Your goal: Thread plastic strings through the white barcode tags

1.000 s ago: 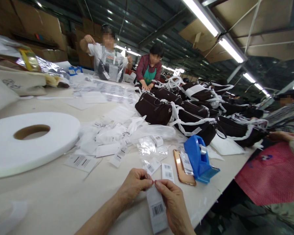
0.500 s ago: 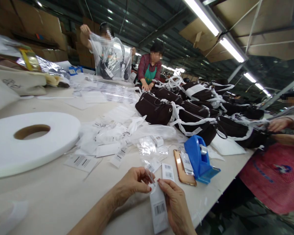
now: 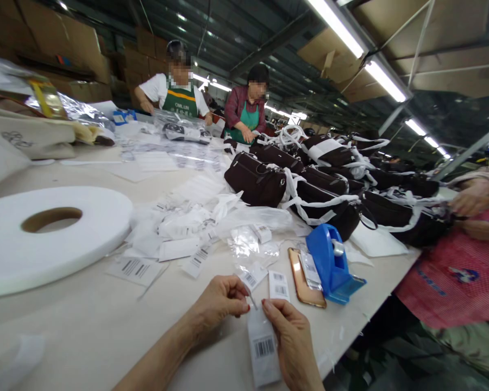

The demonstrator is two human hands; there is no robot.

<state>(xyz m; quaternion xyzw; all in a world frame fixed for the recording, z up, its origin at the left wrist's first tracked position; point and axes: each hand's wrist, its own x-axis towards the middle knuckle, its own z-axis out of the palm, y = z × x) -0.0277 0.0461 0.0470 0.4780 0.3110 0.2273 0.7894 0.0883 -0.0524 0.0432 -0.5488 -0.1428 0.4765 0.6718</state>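
Note:
A white barcode tag lies under my two hands at the near edge of the pale table. My right hand pinches the tag's top edge with thumb and forefinger. My left hand is closed in a pinch just left of it, on something thin at the tag's top that I cannot make out. More barcode tags and small clear bags lie just beyond my fingers.
A blue tape dispenser and a gold phone sit to the right. A big white tape roll lies at left. Dark brown handbags with white straps fill the right side. Two aproned people stand at the far end; another person's hand reaches in at right.
My left hand has pulled slightly away from my right along the tag's top. The far person has lowered a clear bag onto the table. The person at right has shifted back.

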